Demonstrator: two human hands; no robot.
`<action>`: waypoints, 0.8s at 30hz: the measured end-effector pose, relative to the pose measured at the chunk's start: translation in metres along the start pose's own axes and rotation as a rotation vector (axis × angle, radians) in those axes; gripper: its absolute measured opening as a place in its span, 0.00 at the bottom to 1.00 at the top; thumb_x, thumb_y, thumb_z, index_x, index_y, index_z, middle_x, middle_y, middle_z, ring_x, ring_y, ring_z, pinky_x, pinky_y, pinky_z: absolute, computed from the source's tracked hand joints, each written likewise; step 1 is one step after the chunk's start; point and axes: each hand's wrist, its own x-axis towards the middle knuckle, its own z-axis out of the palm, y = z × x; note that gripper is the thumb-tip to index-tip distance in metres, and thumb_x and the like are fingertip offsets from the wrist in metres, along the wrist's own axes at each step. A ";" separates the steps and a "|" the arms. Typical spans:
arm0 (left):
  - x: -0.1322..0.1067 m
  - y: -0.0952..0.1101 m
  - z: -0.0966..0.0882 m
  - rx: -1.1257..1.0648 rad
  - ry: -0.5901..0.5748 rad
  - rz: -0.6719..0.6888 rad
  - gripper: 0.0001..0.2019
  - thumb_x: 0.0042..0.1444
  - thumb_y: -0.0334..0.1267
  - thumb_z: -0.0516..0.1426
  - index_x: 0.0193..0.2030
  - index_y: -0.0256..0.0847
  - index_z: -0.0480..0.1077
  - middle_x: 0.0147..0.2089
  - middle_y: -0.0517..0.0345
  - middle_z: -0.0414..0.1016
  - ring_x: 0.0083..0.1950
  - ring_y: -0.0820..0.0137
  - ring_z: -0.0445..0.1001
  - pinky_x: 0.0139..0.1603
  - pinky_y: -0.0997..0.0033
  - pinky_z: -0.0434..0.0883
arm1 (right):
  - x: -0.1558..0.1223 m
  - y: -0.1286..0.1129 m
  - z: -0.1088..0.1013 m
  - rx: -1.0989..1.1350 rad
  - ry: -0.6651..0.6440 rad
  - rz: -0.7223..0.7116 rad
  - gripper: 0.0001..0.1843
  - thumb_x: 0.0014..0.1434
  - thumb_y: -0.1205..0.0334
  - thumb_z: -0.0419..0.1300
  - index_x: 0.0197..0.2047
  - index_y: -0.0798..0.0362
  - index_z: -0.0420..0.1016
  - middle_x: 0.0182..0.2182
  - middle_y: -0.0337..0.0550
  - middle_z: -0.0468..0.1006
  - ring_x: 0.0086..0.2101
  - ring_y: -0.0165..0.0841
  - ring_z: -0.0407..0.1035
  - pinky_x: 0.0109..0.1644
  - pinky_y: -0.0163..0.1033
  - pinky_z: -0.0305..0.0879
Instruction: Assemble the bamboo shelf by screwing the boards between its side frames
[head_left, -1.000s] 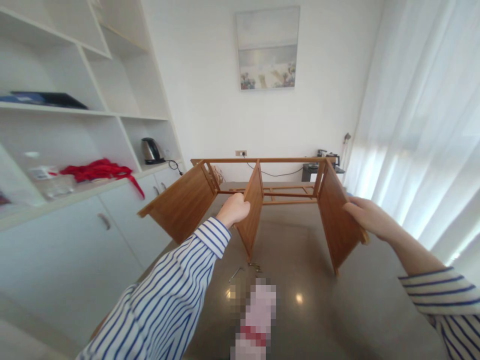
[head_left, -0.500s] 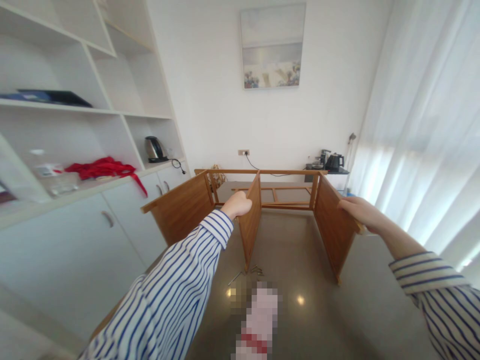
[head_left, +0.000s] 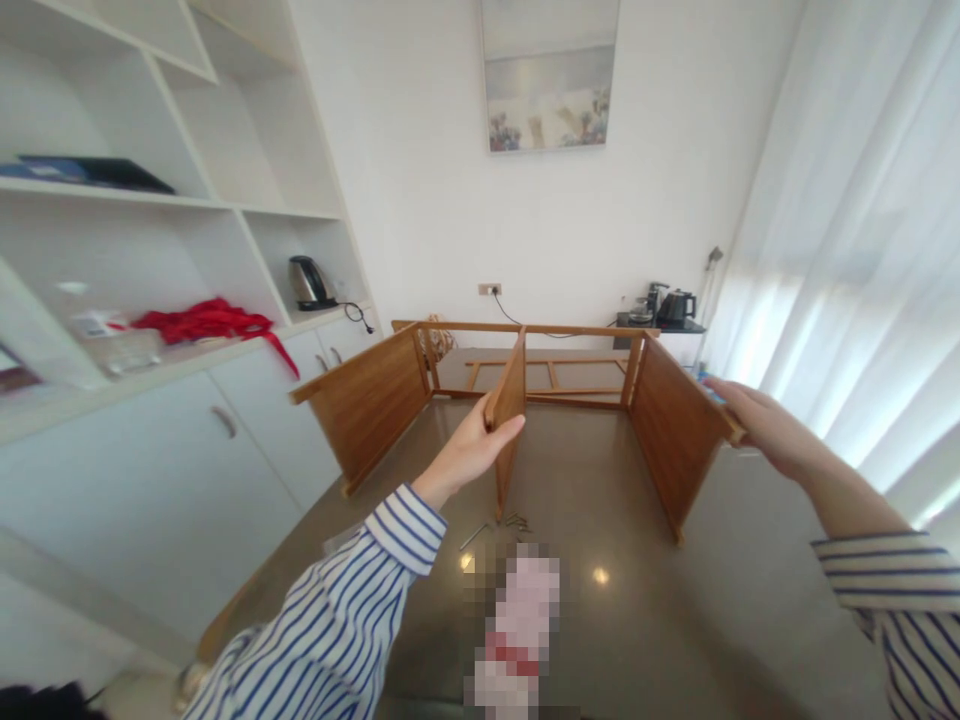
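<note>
A wooden shelf unit lies on its side on the grey table [head_left: 570, 610], with a slatted frame [head_left: 480, 328] at the back and three boards standing out from it. My left hand [head_left: 472, 445] grips the middle board [head_left: 511, 400] by its near top edge, thumb on the right face. Over at the right board [head_left: 667, 440], my right hand [head_left: 765, 420] is closed on the upper edge near its front corner; part of its fingers are hidden. The left board [head_left: 375, 405] stands untouched. Several small screws [head_left: 517, 522] and a hex key [head_left: 474, 537] lie below the middle board.
A blurred-out pinkish item [head_left: 525, 600] is at the near side of the table. White cabinets with shelves [head_left: 150, 480] line the left, holding an electric kettle [head_left: 309, 283] and red cloth [head_left: 210, 320]. A coffee pot [head_left: 679, 305] stands at the back right, beside a white curtain [head_left: 847, 250].
My left hand has shifted down the middle board's edge and turned, so its thumb now shows on the right face. My right hand has slid slightly along its edge. The view has tilted down.
</note>
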 end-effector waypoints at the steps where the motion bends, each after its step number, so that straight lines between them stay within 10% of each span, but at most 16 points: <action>1: -0.004 -0.006 0.002 0.065 -0.013 -0.004 0.25 0.59 0.50 0.52 0.59 0.39 0.62 0.56 0.50 0.71 0.54 0.65 0.71 0.52 0.70 0.68 | -0.011 0.001 -0.002 0.072 -0.053 0.054 0.32 0.60 0.38 0.47 0.56 0.51 0.69 0.35 0.47 0.78 0.27 0.33 0.72 0.25 0.34 0.67; 7: -0.003 -0.028 0.012 0.450 0.028 -0.155 0.17 0.63 0.46 0.46 0.43 0.36 0.69 0.39 0.47 0.77 0.41 0.61 0.76 0.41 0.67 0.68 | -0.048 0.000 -0.001 0.063 -0.103 0.024 0.34 0.59 0.37 0.49 0.61 0.49 0.62 0.45 0.49 0.75 0.29 0.32 0.73 0.23 0.32 0.66; 17: 0.007 -0.026 0.011 0.560 -0.005 -0.158 0.19 0.64 0.46 0.42 0.42 0.36 0.68 0.40 0.42 0.77 0.41 0.60 0.76 0.38 0.68 0.68 | -0.028 -0.001 0.017 0.173 -0.099 0.020 0.32 0.62 0.39 0.46 0.59 0.53 0.65 0.48 0.51 0.74 0.28 0.31 0.73 0.25 0.33 0.69; 24: -0.019 0.000 0.001 1.057 -0.226 -0.154 0.31 0.61 0.57 0.40 0.27 0.37 0.72 0.32 0.38 0.77 0.39 0.50 0.77 0.37 0.58 0.69 | -0.017 0.032 0.014 0.294 -0.152 0.105 0.34 0.59 0.33 0.44 0.42 0.57 0.72 0.40 0.52 0.77 0.30 0.34 0.73 0.26 0.34 0.68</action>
